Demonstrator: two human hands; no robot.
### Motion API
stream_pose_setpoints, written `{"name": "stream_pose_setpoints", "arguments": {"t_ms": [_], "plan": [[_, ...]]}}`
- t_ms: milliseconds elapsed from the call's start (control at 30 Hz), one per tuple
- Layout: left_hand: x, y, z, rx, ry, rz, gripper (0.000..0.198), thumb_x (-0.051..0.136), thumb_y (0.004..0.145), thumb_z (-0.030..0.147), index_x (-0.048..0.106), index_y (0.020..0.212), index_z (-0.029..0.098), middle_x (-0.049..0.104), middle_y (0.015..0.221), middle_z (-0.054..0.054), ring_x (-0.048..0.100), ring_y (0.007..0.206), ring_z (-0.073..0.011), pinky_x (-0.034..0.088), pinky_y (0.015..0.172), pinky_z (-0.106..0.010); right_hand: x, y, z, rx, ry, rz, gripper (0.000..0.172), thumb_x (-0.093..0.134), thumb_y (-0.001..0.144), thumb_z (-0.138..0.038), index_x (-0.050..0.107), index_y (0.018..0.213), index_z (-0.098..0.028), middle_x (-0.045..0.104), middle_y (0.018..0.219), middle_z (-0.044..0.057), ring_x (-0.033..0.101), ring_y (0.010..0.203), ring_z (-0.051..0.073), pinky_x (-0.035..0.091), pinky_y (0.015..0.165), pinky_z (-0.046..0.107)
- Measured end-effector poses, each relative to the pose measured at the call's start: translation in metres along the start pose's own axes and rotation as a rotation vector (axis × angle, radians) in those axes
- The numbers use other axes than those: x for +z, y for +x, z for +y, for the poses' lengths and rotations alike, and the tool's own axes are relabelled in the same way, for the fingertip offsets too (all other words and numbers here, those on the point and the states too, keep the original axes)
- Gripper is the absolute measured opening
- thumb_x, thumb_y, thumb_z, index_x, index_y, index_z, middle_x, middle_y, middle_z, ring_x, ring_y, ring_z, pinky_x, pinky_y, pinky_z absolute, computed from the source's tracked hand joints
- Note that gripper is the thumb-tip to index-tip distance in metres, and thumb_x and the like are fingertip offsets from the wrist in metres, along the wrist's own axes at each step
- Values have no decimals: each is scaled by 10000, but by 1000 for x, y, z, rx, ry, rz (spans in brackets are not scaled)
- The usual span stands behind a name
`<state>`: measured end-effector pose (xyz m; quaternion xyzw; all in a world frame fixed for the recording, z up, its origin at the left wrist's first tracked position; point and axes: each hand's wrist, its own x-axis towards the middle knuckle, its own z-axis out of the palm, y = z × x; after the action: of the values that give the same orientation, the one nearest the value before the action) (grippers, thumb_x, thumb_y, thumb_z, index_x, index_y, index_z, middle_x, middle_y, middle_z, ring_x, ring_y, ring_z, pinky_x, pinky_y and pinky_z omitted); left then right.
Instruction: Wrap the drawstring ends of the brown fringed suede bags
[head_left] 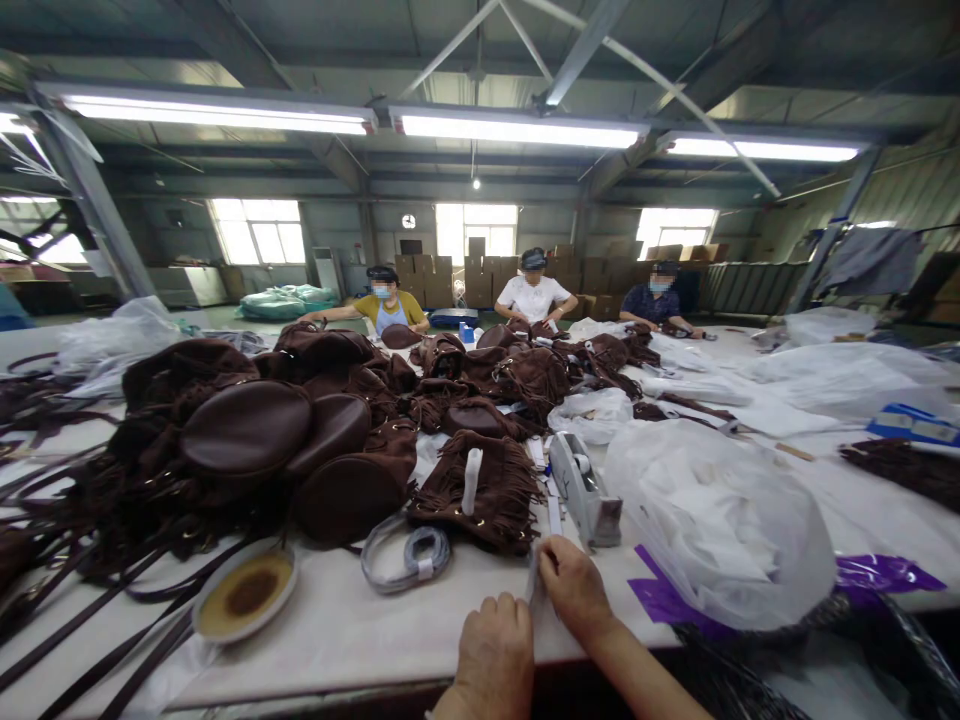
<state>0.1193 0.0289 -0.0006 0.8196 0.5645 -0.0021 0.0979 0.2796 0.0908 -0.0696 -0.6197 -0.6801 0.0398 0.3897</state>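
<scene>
Close to the table's front edge, my left hand [495, 645] is closed, its knuckles up. My right hand [574, 585] pinches a thin translucent whitish strip [533, 578] that stands between the two hands. The strip's lower end reaches the left fist, whose fingertips are hidden. Just beyond the hands lies a brown fringed suede bag [480, 500] with a whitish rolled strip [472, 482] on top. A grey tape dispenser [586, 492] stands past my right hand, and a coil of grey cord [426, 556] lies left of the hands.
Brown bags [247, 430] are heaped across the table, with straps trailing left. A bowl [244, 592] of yellowish-brown contents sits at front left. To the right is a big translucent plastic bag [720, 520] of white material, beside purple plastic [889, 573]. Three people work across the table.
</scene>
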Motion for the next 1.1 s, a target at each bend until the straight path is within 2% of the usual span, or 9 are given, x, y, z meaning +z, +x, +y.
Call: {"name": "stream_pose_setpoints", "arguments": {"t_ms": [167,300,400,500,633,733,800,933,1100], "plan": [[2,-7,-6,-45,22,71,297,415,951,113,683,1066,165,682,1049,-143,666,989,-316,555,816,-454,-2,2,8,-5,-71,1,198,450,854,-140,566,719,-227,643,688,37,633,678,228,485,655,337],[-2,-7,-17,-49,4,3,294,441,920,70,694,1051,146,685,1041,-155,668,984,-299,537,801,-401,-21,-6,1,-164,14,111,189,450,878,-136,621,936,-194,691,907,107,673,883,261,538,815,399],[-7,0,-22,-27,-39,-52,346,407,910,34,702,1067,127,703,1047,-153,677,977,-285,526,812,-379,-37,-17,-21,-419,96,-105,297,448,907,-127,619,1138,-201,681,1138,131,641,1094,248,514,955,383],[-13,4,-27,-12,-79,-49,359,393,913,52,701,1080,133,714,1035,-130,677,962,-255,516,841,-358,-39,-24,-39,-520,101,-392,305,468,909,-135,635,1151,-218,711,1060,94,671,985,216,536,857,313],[-15,-12,-35,-5,-133,25,237,551,895,285,674,1068,180,671,1086,-101,624,1019,-264,493,895,-366,-25,-27,-41,-440,-35,-439,220,474,896,-115,674,872,-205,690,814,52,653,769,191,498,700,265],[-12,-32,-40,-41,-175,94,591,714,760,456,579,1264,180,600,1216,-120,548,1132,-303,449,988,-405,-18,-26,-34,-394,-86,-407,260,456,909,-99,672,813,-209,672,781,40,636,740,178,459,670,252],[-11,-43,-44,-95,-139,73,623,718,750,388,555,1307,163,579,1252,-138,529,1157,-323,432,1010,-440,-18,-26,-31,-383,-62,-382,258,464,909,-96,678,833,-218,674,793,30,632,745,166,443,671,239],[-19,-52,-60,-160,-9,-81,308,528,808,82,672,1070,156,644,1109,-137,602,1020,-299,473,874,-422,-20,-24,-29,-393,-60,-352,241,485,892,-93,662,791,-222,657,771,14,614,714,155,421,648,230],[-35,-44,-82,-59,50,-62,295,468,862,33,699,979,175,676,1051,-115,629,976,-272,462,817,-382,-27,-27,-38,-484,-138,-368,252,473,895,-64,669,860,-219,690,887,47,621,765,182,441,685,276]]}}
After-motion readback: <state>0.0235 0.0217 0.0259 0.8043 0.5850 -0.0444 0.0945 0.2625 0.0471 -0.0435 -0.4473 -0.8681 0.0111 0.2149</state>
